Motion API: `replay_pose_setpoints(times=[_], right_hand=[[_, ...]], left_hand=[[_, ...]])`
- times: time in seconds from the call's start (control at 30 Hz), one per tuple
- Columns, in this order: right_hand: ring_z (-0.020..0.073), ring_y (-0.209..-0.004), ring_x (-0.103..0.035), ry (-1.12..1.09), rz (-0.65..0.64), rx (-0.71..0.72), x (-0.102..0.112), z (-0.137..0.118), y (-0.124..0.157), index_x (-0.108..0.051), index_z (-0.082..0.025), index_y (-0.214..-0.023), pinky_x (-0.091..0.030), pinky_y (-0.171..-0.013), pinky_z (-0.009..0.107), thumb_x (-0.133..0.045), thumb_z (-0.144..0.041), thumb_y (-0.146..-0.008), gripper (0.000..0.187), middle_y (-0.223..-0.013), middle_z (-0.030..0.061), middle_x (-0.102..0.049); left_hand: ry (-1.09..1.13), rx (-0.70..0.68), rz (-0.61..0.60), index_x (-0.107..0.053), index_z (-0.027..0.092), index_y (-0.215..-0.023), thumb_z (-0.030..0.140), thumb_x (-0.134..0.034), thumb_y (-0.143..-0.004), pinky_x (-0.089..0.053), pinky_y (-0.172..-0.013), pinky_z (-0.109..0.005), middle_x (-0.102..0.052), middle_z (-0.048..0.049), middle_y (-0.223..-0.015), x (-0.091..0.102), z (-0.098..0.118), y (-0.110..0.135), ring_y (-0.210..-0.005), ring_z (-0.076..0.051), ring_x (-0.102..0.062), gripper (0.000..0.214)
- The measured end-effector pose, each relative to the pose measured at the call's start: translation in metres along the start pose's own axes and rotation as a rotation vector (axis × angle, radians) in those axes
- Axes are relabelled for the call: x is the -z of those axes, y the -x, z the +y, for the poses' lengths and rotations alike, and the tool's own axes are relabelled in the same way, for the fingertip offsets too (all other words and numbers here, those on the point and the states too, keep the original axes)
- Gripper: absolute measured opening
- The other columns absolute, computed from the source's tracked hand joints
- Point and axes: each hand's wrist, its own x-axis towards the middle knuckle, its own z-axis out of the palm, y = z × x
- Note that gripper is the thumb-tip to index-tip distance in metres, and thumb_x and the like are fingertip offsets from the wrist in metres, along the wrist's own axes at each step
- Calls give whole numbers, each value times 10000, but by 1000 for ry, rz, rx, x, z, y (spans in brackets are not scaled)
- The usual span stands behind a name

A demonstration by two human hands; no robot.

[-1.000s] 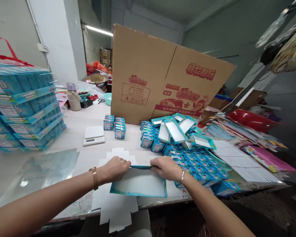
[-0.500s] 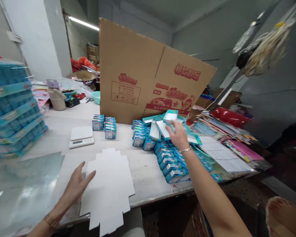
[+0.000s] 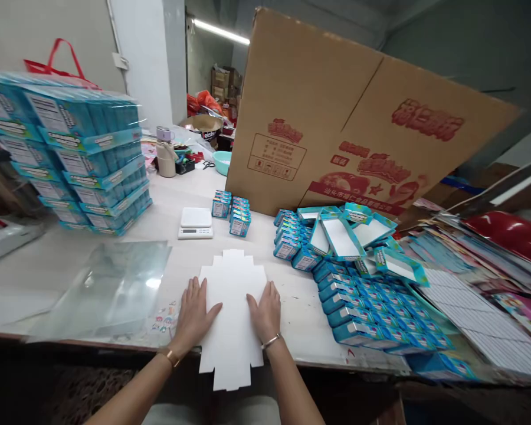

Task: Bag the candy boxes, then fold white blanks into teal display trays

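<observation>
A flat white die-cut cardboard blank (image 3: 232, 319) lies in front of me, its lower end jutting past the table edge. My left hand (image 3: 195, 311) rests on its left side, fingers stretched and thumb apart. On the opposite side, my right hand (image 3: 266, 310) lies with fingers out and thumb spread inward. Neither hand grips anything. To the right are rows of small blue boxes (image 3: 367, 307), with folded blue trays with white insides (image 3: 340, 236) heaped behind them. A sheet of clear plastic film (image 3: 110, 289) lies left of my left hand.
A white digital scale (image 3: 196, 223) and two short rows of blue boxes (image 3: 239, 217) stand farther back. Wrapped blue packs (image 3: 101, 159) are stacked at the left. A large brown carton (image 3: 327, 77) rises behind the trays. Striped white sheets (image 3: 482, 319) lie far right.
My right hand has left the tray pile and come down onto the right side of the blank. My left hand now lies on its left side. The blank sits straighter, and the view has turned left.
</observation>
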Motion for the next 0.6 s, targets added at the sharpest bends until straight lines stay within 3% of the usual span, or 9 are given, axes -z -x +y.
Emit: replay_pose_setpoints(times=[0.1,0.17,0.27,0.37,0.43,0.5,0.57,0.6], right_hand=[[333,-1258,-365,-77,121,78,10,0,-2,-414,-46,-1306,-308,-1002,440,-451,-363,-834,570,-1371,222,-419],[309,-1110,-498,-207,123,57,19,3,-8,-478,-114,-1208,-389,-912,426,-448,-359,-831,451,-1205,177,-551],[258,-858,-594,-580,-57,20,39,10,-20,-518,-177,-1046,-460,-767,387,-532,-396,-781,344,-945,94,-634],[244,-859,-616,-1084,-330,31,63,14,-28,-501,-202,-1100,-483,-745,371,-608,-370,-721,428,-991,75,-650],[253,-877,-629,-1304,-458,-10,76,14,-26,-466,-221,-1203,-492,-752,387,-628,-321,-683,554,-1048,73,-653],[271,-896,-635,-1382,-527,-54,83,14,-20,-445,-226,-1267,-491,-776,411,-645,-267,-637,662,-1045,72,-663],[286,-947,-626,-1410,-532,-72,84,13,-14,-442,-234,-1296,-482,-813,430,-642,-258,-631,694,-1030,66,-671],[290,-975,-618,-1424,-507,-81,83,12,-12,-448,-243,-1298,-477,-827,437,-631,-279,-648,676,-1032,62,-670]], left_hand=[[77,20,26,-247,95,-1430,464,-473,-831,-167,-1119,-512,-185,-203,-1521,-1,1,3,-1418,-303,-84,739],[170,43,39,-252,110,-1426,427,-517,-811,-155,-1118,-530,-200,-197,-1518,2,3,4,-1417,-308,-92,741],[448,123,86,-234,151,-1433,399,-575,-782,-183,-1117,-516,-290,-177,-1488,17,4,-3,-1401,-306,-178,775],[864,261,149,-191,181,-1444,409,-643,-743,-316,-1065,-453,-491,-140,-1337,45,5,-22,-1274,-281,-428,865],[1182,321,-7,-258,179,-1424,406,-671,-721,-427,-961,-423,-593,-119,-1189,66,7,-35,-1100,-267,-576,846],[1465,343,-300,-350,186,-1386,372,-670,-719,-501,-827,-401,-642,-117,-1096,81,12,-43,-942,-263,-647,763],[1639,367,-503,-385,206,-1368,316,-656,-716,-525,-735,-394,-663,-121,-1073,88,20,-44,-860,-269,-669,714],[1688,385,-534,-384,214,-1369,286,-646,-709,-526,-721,-397,-667,-120,-1077,89,24,-43,-852,-274,-671,714]])
